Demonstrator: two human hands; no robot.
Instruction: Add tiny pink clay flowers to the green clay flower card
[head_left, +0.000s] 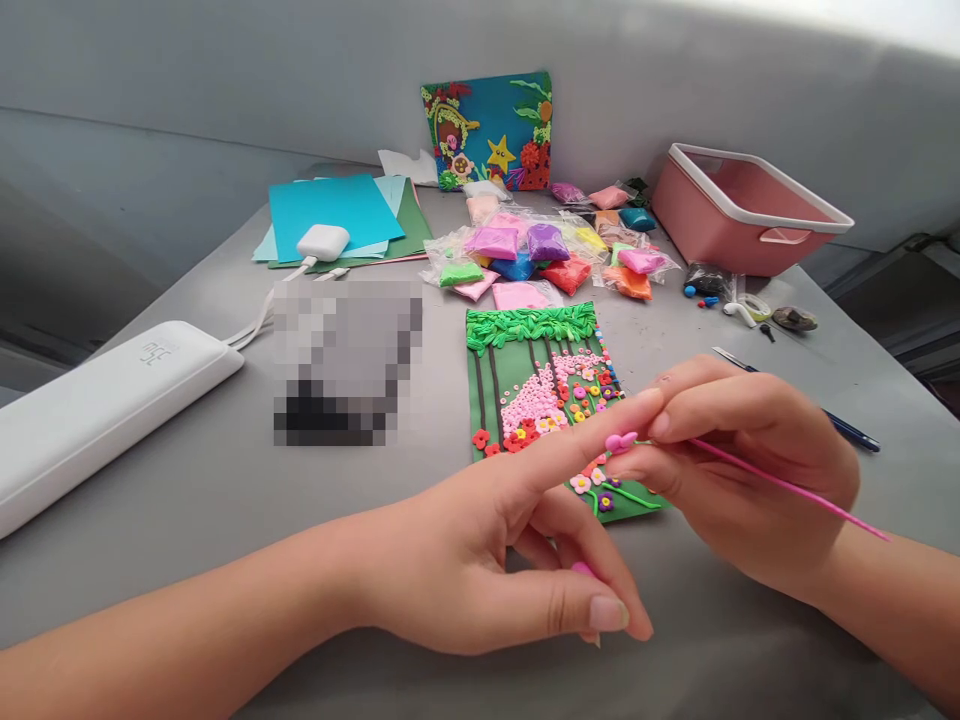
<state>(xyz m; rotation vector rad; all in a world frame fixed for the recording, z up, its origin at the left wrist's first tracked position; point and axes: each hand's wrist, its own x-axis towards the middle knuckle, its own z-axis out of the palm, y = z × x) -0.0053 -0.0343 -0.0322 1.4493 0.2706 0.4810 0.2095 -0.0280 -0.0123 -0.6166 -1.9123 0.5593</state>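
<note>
My left hand (517,540) has its index finger stretched toward the right, with small pink clay pieces (621,442) at the fingertip. Its other fingers curl around a bit of pink clay (583,569), partly hidden by the thumb. My right hand (739,460) pinches a thin pink stick (795,485), whose far end points down to the right; its fingertips meet the left index finger. Beneath both hands lies a green clay picture (540,385) with a leafy top border, dark stems and many small flowers, partly covered by the hands.
Clay packets (525,250) are heaped behind the picture. A blue clay picture (487,130) leans on the wall. A pink basket (742,215), a pen (847,430) and earphones (739,312) are at right; a power bank (112,410), coloured sheets (337,215) and a blurred object (349,360) at left.
</note>
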